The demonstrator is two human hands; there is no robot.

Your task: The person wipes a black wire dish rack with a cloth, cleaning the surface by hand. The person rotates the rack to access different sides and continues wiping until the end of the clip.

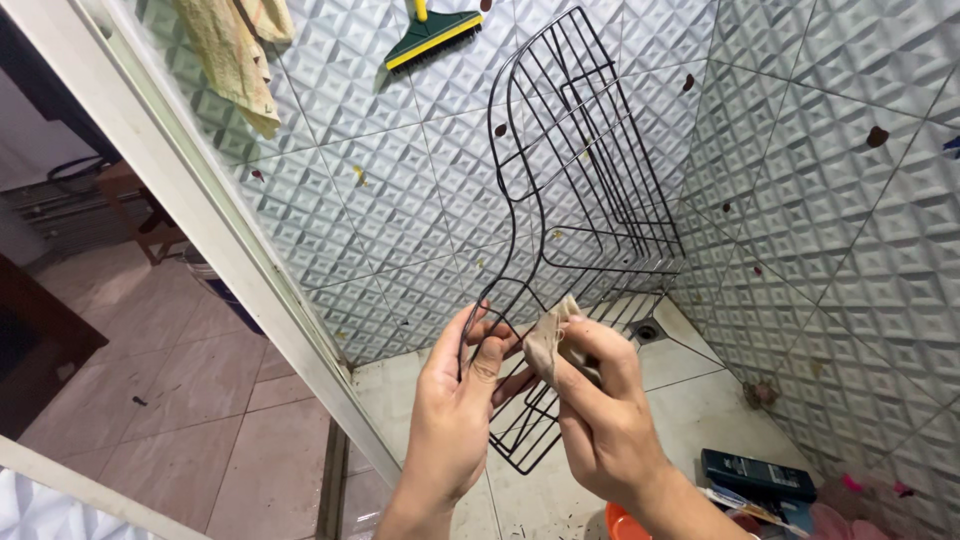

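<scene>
My left hand (455, 405) is closed around the rim of a black wire rack (585, 220), thumb and fingers pinching the thin wire at its near left edge. My right hand (600, 415) is closed too — it grips a small beige cloth (548, 335), bunched between thumb and fingertips and pressed against the rack's wire just beside my left thumb. The rack stands nearly upright between my hands, its lower end near me and its curved top reaching far up against the tiled wall.

Behind it, grey tiles (380, 200) with a raised diamond pattern cover both walls, meeting in a corner on the right; brown specks dot them. A floor drain (647, 330) sits in the far corner. Up high on the far wall is a green and yellow brush head (432, 40), and to its left hangs a yellowish rag (235, 55). Near right on the floor lies a dark flat box (757, 472) among pink things, with an orange rim (625, 525) showing just under my right wrist. A white door frame (210, 240) runs diagonally on the left — beyond it, beige floor tiles (180, 390).
</scene>
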